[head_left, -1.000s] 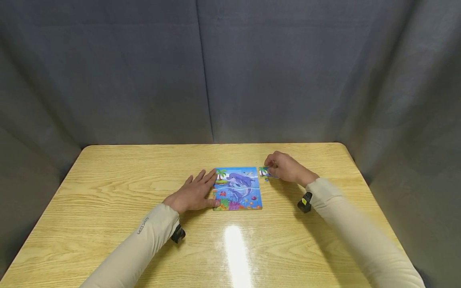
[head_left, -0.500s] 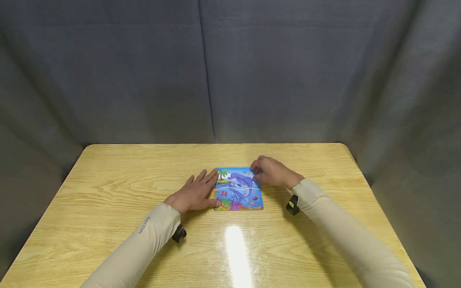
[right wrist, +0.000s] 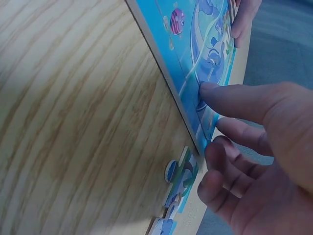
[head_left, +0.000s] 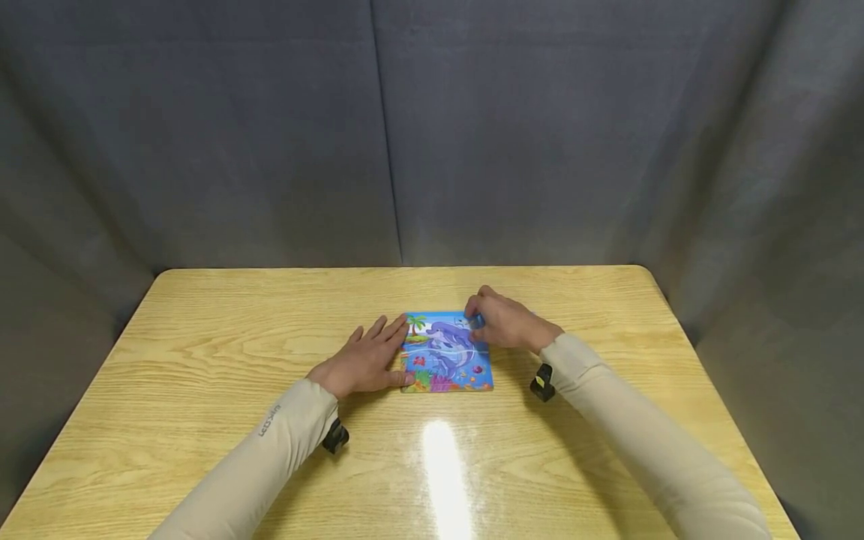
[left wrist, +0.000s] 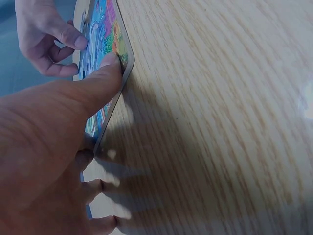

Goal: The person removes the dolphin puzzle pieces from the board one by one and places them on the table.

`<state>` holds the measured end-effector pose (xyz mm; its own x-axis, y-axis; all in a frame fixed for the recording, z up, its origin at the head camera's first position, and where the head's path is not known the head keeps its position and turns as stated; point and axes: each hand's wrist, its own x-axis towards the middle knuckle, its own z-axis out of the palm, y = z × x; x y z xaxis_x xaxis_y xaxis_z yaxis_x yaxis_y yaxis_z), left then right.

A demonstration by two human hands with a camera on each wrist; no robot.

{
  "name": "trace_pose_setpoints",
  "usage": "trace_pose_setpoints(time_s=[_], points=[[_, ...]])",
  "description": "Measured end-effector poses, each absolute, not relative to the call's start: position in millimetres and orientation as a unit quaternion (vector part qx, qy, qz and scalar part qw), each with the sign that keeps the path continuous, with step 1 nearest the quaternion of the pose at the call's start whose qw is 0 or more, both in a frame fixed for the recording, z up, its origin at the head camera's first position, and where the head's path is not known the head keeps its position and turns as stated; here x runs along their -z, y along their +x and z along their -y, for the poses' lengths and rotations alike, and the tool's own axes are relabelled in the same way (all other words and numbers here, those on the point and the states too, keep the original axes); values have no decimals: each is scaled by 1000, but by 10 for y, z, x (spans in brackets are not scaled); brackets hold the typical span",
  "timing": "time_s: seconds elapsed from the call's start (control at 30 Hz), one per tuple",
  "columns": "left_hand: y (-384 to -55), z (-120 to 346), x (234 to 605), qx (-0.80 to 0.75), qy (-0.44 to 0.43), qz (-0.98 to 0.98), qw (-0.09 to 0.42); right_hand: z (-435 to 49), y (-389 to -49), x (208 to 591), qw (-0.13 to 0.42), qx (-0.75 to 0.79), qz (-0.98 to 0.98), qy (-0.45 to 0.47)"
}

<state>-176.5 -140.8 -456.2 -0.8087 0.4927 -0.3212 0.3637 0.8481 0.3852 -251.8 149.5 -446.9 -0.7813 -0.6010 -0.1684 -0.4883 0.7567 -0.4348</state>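
A square jigsaw puzzle [head_left: 442,366] lies flat on the table, showing dolphins, a palm tree and coral. My left hand [head_left: 364,364] spreads along its left side, with the thumb pressing on the lower left corner and fingertips at the left edge. At the upper right corner, the bent thumb and fingers of my right hand [head_left: 508,322] pinch a puzzle piece; the hand mostly covers it. Several loose puzzle pieces [right wrist: 183,183] lie against that side of the puzzle in the right wrist view, hidden behind my right hand in the head view.
The wooden table [head_left: 223,345] extends around the puzzle, with a bright glare streak in front. Grey curtains [head_left: 270,135] hang behind it and along both sides. A small black camera is strapped under each wrist.
My right hand has moved left from the loose pieces onto the puzzle's upper right corner, shifting only slightly in the last half second. The left hand has stayed in place.
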Motion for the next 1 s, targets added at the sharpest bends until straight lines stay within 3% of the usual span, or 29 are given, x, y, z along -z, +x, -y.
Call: trace_pose_setpoints(time_s=[0.4, 0.67, 1.0], points=[[-1765, 1416, 4541, -159, 231, -936, 212, -1506, -2548, 4427, 123, 210, -920, -308], [-1766, 1419, 4548, -157, 234, -936, 211, -1667, -2615, 4262, 175, 318, -887, -286], [-1766, 1415, 4540, -157, 230, -937, 213, -2131, -2695, 4160, 193, 334, -893, -232]])
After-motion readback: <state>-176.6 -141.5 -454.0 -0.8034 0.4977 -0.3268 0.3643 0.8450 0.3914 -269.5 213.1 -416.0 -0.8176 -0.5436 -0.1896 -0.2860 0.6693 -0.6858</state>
